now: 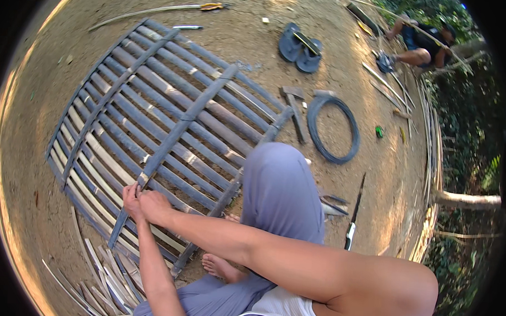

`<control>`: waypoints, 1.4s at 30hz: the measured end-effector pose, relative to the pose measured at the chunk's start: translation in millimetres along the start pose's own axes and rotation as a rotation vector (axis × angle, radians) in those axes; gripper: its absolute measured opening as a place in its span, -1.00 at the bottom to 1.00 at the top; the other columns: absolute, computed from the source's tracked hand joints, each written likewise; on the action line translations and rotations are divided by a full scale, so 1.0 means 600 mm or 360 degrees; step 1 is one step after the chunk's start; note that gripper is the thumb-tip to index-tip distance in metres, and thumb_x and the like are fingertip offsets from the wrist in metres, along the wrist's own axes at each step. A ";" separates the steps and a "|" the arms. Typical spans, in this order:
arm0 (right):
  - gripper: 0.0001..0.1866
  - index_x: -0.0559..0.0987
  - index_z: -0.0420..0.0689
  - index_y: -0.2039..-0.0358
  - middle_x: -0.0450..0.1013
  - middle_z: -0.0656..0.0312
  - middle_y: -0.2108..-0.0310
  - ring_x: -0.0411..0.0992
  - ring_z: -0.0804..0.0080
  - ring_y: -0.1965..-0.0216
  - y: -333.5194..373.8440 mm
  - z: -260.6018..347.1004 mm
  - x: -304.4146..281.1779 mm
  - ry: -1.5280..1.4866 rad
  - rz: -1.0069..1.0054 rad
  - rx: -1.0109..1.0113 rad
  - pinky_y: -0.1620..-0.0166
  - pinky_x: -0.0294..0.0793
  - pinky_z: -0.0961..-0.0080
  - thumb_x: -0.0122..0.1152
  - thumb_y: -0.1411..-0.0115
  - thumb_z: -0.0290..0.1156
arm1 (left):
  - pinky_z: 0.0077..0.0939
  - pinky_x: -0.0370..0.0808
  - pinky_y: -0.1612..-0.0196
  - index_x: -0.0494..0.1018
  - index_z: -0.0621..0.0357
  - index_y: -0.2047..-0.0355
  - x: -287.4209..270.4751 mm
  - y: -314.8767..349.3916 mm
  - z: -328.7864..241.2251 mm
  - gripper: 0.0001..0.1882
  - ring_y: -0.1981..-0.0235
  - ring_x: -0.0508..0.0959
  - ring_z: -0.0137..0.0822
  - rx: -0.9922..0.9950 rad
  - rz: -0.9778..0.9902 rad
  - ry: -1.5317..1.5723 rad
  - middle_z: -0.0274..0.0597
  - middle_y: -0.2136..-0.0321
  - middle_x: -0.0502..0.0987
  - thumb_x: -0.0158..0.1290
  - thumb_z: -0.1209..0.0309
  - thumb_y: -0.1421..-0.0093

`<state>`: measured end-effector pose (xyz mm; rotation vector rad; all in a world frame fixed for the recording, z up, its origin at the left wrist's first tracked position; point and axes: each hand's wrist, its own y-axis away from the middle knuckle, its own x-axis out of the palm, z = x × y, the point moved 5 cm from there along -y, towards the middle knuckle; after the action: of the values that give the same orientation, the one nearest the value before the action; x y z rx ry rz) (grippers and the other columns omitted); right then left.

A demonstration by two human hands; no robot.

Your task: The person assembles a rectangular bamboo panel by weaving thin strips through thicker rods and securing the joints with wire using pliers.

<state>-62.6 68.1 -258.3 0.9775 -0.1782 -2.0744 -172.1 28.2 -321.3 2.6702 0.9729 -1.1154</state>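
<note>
A panel of dark and pale bamboo slats [170, 130], crossed by several darker bars, lies on the ground in front of me. Both hands meet at the near-left part of one crossbar [167, 144]. My left hand [130, 201] is closed, its fingertips pinched against the bar. Right beside it, touching it, my right hand [155, 207] is closed too, fingers curled at the same spot. Whatever sits between the fingers is too small and hidden to make out. My bent knee in grey trousers [282, 187] covers the panel's right corner.
Right of the panel lie a hammer [299, 120], a wire coil [355, 131], pliers [335, 205] and a white-handled saw or knife [350, 235]. Sandals [290, 45] rest beyond. Loose strips [112, 281] lie at lower left. Another person [424, 44] sits at far right.
</note>
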 end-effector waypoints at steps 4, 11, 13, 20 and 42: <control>-0.50 0.45 -0.32 -0.09 0.48 0.01 0.12 0.45 0.00 0.09 0.134 0.118 -0.113 0.0143 -0.0935 -0.0438 0.03 0.42 0.06 0.17 -0.10 -0.49 | -0.42 0.47 0.12 0.52 0.24 0.10 -0.034 0.016 -0.072 -0.78 0.24 0.53 -0.25 0.0181 0.0126 -0.0230 -0.16 0.28 0.50 0.01 0.39 -0.36; -0.69 0.59 -0.16 0.09 0.54 0.10 0.20 0.52 0.18 0.21 0.500 0.041 -0.505 0.0071 -0.1622 -0.1335 0.16 0.50 0.29 0.31 -0.11 -0.52 | -0.33 0.53 -0.08 0.22 0.28 -0.31 -0.005 0.049 0.011 -0.54 0.02 0.55 -0.26 -0.0928 0.0172 0.0618 0.02 -0.02 0.53 -0.11 0.43 -0.44; -0.64 0.61 -0.12 0.02 0.57 0.11 0.18 0.54 0.12 0.19 0.499 -0.156 -0.560 0.0317 -0.1645 -0.0740 0.15 0.52 0.29 0.30 -0.13 -0.55 | -0.31 0.55 -0.09 0.42 0.38 -0.13 -0.020 0.068 0.075 -0.63 -0.02 0.56 -0.11 -0.1400 0.0058 0.1787 0.06 0.01 0.57 -0.10 0.37 -0.45; 0.10 0.21 -0.03 -0.40 0.30 -0.20 -0.23 0.31 -0.19 -0.22 0.758 -0.739 -0.416 0.0987 -0.0090 0.0874 -0.24 0.35 0.09 0.60 0.11 -0.06 | -0.59 0.50 0.53 0.56 0.09 0.23 0.026 0.128 -0.039 -0.75 0.62 0.45 -0.56 -0.1791 -0.0078 0.2794 -0.41 0.56 0.49 0.08 0.18 -0.39; -0.78 0.36 -0.23 0.37 0.34 0.11 0.53 0.38 0.30 0.48 0.634 -0.436 -0.651 0.0507 -0.0791 0.0124 0.37 0.37 0.29 0.19 -0.28 -0.40 | -0.43 0.27 0.67 0.47 0.22 0.10 -0.149 0.210 -0.184 -0.71 0.71 0.34 -0.41 -0.1616 0.0177 0.1405 -0.23 0.54 0.37 -0.17 0.62 -0.25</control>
<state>497.0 154.8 -46.8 1.5021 0.1691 -2.3201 -78.2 -84.5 -200.6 2.1583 1.0266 0.5849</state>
